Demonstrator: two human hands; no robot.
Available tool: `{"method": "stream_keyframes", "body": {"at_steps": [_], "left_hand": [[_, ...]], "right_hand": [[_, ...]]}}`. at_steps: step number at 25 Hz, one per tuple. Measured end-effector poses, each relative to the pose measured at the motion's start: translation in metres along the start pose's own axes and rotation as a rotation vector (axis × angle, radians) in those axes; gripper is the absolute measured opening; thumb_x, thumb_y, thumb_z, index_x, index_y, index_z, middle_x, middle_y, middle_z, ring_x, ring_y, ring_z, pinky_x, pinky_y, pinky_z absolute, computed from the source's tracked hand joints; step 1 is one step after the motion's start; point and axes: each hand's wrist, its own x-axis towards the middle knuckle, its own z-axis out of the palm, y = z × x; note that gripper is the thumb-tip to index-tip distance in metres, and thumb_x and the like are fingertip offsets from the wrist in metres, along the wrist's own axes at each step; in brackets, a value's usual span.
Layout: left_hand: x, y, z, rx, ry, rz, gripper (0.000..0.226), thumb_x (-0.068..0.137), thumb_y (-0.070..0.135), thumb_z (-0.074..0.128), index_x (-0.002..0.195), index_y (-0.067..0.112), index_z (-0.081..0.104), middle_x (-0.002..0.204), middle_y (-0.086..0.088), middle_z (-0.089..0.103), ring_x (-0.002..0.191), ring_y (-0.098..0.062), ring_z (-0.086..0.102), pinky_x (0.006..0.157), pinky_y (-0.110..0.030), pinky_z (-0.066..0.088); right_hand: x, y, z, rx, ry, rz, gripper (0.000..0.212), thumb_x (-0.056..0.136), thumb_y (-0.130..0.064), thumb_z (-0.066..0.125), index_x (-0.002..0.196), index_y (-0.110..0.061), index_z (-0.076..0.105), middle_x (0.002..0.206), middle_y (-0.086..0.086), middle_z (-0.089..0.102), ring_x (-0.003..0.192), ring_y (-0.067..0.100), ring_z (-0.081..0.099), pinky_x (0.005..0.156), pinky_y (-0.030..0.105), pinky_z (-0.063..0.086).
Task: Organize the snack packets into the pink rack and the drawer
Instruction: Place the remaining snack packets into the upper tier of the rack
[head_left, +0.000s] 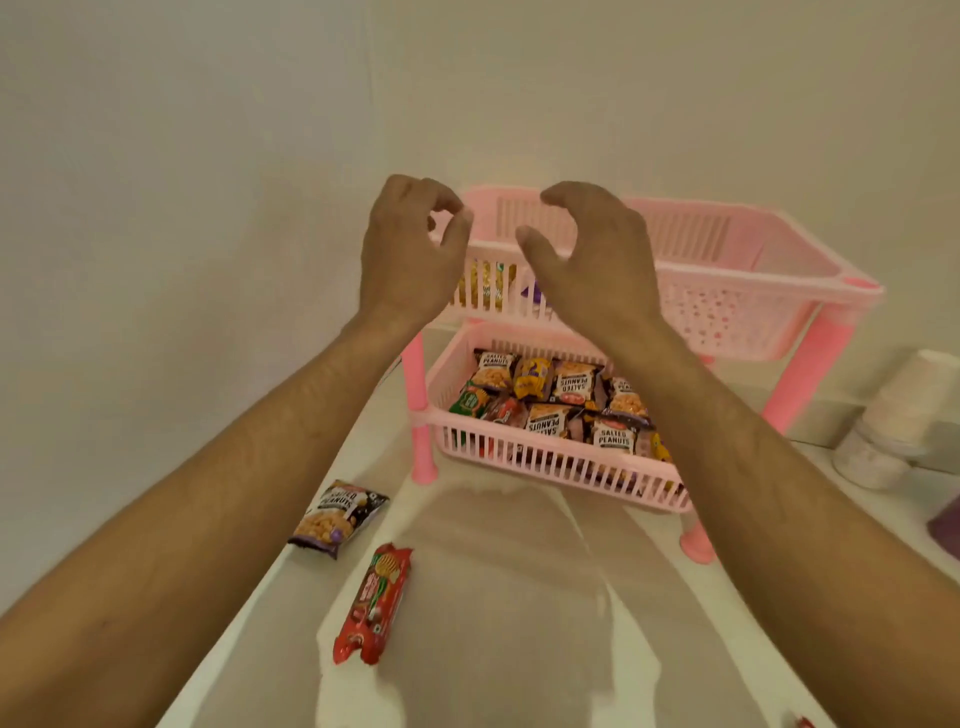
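Observation:
A pink two-tier rack (753, 270) stands on a pale counter against the wall. Its lower basket (545, 460) holds several snack packets, mostly salted peanuts (615, 434). Through the slats of the upper basket a yellow packet (485, 286) and a purple one show at the left end. My left hand (410, 249) and my right hand (592, 254) hover side by side in front of the upper basket's left end, fingers curled and apart, holding nothing. On the counter lie a salted peanuts packet (337, 517) and a red biscuit packet (374, 605).
White paper cups (904, 405) are stacked at the right beside the rack. A purple object (948, 525) sits at the right edge. A bit of red packet (805, 722) peeks in at the bottom right. No drawer is in view.

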Motion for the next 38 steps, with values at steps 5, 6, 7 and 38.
{"method": "stream_keyframes", "body": {"at_steps": [5, 6, 7, 38], "left_hand": [[-0.085, -0.041, -0.012, 0.009, 0.029, -0.067, 0.012, 0.089, 0.021, 0.060, 0.093, 0.010, 0.064, 0.097, -0.005, 0.056, 0.082, -0.013, 0.054, 0.074, -0.022, 0.042], [-0.102, -0.053, -0.012, 0.035, -0.007, -0.111, 0.012, 0.089, 0.021, 0.061, 0.094, 0.011, 0.064, 0.098, -0.002, 0.055, 0.084, -0.015, 0.055, 0.076, -0.023, 0.043], [-0.118, -0.067, -0.011, 0.070, -0.053, -0.165, 0.012, 0.089, 0.022, 0.061, 0.096, 0.012, 0.064, 0.099, 0.000, 0.054, 0.087, -0.017, 0.056, 0.078, -0.025, 0.043], [-0.247, -0.169, -0.033, -0.160, -0.736, -1.046, 0.029, 0.069, 0.002, 0.077, 0.091, 0.014, 0.062, 0.085, -0.010, 0.074, 0.075, -0.021, 0.073, 0.075, -0.040, 0.060]], "right_hand": [[-0.098, -0.011, 0.043, 0.119, -0.171, 0.085, 0.035, 0.089, -0.033, 0.060, 0.119, -0.015, 0.063, 0.118, 0.004, 0.064, 0.112, 0.021, 0.057, 0.095, 0.031, 0.044], [-0.117, -0.009, 0.058, 0.134, -0.255, 0.166, 0.035, 0.088, -0.034, 0.062, 0.116, -0.014, 0.063, 0.113, 0.005, 0.065, 0.106, 0.022, 0.058, 0.089, 0.033, 0.046], [-0.134, -0.007, 0.073, 0.148, -0.360, 0.272, 0.037, 0.087, -0.038, 0.063, 0.116, -0.014, 0.062, 0.110, 0.005, 0.064, 0.102, 0.022, 0.057, 0.085, 0.034, 0.046], [-0.261, 0.007, 0.169, 0.653, -0.784, 1.217, 0.060, 0.054, -0.041, 0.082, 0.101, -0.017, 0.054, 0.099, 0.003, 0.070, 0.085, 0.016, 0.071, 0.063, 0.028, 0.058]]}}
